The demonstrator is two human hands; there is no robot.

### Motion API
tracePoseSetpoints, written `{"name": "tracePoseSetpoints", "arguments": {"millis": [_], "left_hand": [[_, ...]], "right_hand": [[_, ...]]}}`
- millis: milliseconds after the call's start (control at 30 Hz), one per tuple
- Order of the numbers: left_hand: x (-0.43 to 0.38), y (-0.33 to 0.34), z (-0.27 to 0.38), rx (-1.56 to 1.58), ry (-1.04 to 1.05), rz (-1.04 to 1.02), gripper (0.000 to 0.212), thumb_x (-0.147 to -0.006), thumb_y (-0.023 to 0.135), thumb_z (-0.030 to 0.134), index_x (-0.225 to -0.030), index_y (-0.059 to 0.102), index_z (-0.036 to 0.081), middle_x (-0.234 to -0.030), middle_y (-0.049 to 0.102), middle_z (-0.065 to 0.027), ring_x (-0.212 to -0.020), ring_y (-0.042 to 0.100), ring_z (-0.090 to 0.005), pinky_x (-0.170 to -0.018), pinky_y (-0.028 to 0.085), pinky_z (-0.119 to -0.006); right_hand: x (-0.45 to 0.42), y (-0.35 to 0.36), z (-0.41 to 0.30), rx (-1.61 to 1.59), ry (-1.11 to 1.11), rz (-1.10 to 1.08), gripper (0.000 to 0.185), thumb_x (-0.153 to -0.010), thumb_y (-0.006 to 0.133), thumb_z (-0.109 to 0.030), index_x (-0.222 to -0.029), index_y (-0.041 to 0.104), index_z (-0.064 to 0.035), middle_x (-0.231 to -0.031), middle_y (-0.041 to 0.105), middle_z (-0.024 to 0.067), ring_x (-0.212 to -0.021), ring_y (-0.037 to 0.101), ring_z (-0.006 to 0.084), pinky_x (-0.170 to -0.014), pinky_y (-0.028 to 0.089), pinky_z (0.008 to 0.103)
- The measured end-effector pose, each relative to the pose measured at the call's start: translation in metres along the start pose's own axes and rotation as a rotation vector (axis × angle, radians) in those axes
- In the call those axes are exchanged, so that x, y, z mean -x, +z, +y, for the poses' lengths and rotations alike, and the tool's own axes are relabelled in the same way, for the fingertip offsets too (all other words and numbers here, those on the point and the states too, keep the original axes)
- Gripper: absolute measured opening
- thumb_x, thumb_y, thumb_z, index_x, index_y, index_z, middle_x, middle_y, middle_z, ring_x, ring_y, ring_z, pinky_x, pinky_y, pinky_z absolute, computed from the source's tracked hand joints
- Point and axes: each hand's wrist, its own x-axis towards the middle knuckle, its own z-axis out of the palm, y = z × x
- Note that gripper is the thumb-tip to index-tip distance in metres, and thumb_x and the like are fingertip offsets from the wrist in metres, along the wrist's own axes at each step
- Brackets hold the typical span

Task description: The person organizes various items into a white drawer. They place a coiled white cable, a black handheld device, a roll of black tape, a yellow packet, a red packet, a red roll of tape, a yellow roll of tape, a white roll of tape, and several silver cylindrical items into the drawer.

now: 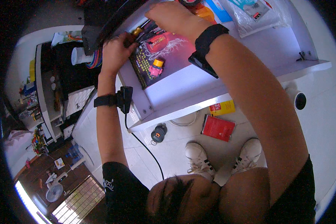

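Both my hands reach into a white drawer point(184, 78). My left hand point(116, 51) is at its back left corner, with fingers and thumb curled beside the yellow handle of a screwdriver point(137, 31). Whether it grips that handle is unclear. My right hand point(163, 15) is farther back, bent over near the tip of the screwdriver's shaft. Its fingertips are hidden. Below the hands lies a dark and pink printed box point(173, 56) with a keyboard pattern. A small pink figure with a yellow top point(156, 68) rests on it. Dark cables point(148, 35) lie near the screwdriver.
A clear plastic bag point(252, 23), a blue packet point(219, 11) and an orange item point(205, 14) sit in the drawer's right part. On the floor are a red packet point(219, 128), a yellow packet point(224, 108), a black round device point(159, 133) and a white cylinder point(295, 98).
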Motion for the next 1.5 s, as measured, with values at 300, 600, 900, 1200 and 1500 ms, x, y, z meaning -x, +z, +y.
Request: {"name": "tracePoseSetpoints", "arguments": {"millis": [300, 600, 900, 1200, 1500], "left_hand": [[-0.001, 0.004, -0.004, -0.077, 0.045, 0.029, 0.022, -0.081, 0.071, 0.025, -0.097, 0.070, 0.010, -0.089, 0.072, -0.0107, -0.086, 0.068, -0.0307, -0.082, 0.050, -0.043], [-0.002, 0.008, -0.004, -0.176, 0.000, 0.063, 0.021, -0.087, 0.065, 0.028, -0.097, 0.068, 0.009, -0.088, 0.070, -0.0159, -0.085, 0.067, -0.0344, -0.080, 0.050, -0.045], [-0.004, 0.009, -0.005, -0.174, 0.003, 0.066, 0.021, -0.088, 0.064, 0.029, -0.097, 0.065, 0.009, -0.087, 0.070, -0.0148, -0.084, 0.067, -0.0346, -0.080, 0.049, -0.046], [-0.005, 0.011, -0.006, -0.156, -0.023, 0.070, 0.021, -0.088, 0.064, 0.029, -0.091, 0.065, 0.008, -0.083, 0.070, -0.0145, -0.081, 0.067, -0.0349, -0.077, 0.050, -0.047], [-0.005, 0.013, -0.010, -0.206, -0.006, 0.067, 0.022, -0.089, 0.063, 0.031, -0.092, 0.066, 0.009, -0.082, 0.070, -0.0144, -0.078, 0.067, -0.0354, -0.076, 0.051, -0.046]], "right_hand": [[0.001, -0.010, -0.013, -0.029, 0.124, -0.045, 0.016, -0.082, 0.059, -0.011, -0.086, 0.073, -0.0076, -0.090, 0.071, 0.0150, -0.091, 0.069, 0.0310, -0.078, 0.055, 0.0435], [0.004, -0.011, 0.002, 0.005, 0.122, -0.085, 0.017, -0.082, 0.058, -0.009, -0.089, 0.073, -0.0074, -0.097, 0.070, 0.0149, -0.098, 0.066, 0.0323, -0.086, 0.053, 0.0432], [0.001, 0.005, -0.007, -0.074, 0.059, -0.008, 0.017, -0.082, 0.060, -0.007, -0.094, 0.073, -0.0047, -0.098, 0.071, 0.0173, -0.094, 0.070, 0.0333, -0.080, 0.058, 0.0451], [0.002, 0.011, -0.003, -0.108, 0.103, -0.045, 0.019, -0.082, 0.059, -0.008, -0.096, 0.071, -0.0053, -0.102, 0.068, 0.0179, -0.099, 0.067, 0.0343, -0.083, 0.055, 0.0448], [-0.001, -0.019, -0.005, -0.084, 0.100, 0.120, 0.020, -0.080, 0.063, -0.013, -0.096, 0.072, -0.0049, -0.101, 0.069, 0.0181, -0.100, 0.066, 0.0358, -0.085, 0.054, 0.0474]]}}
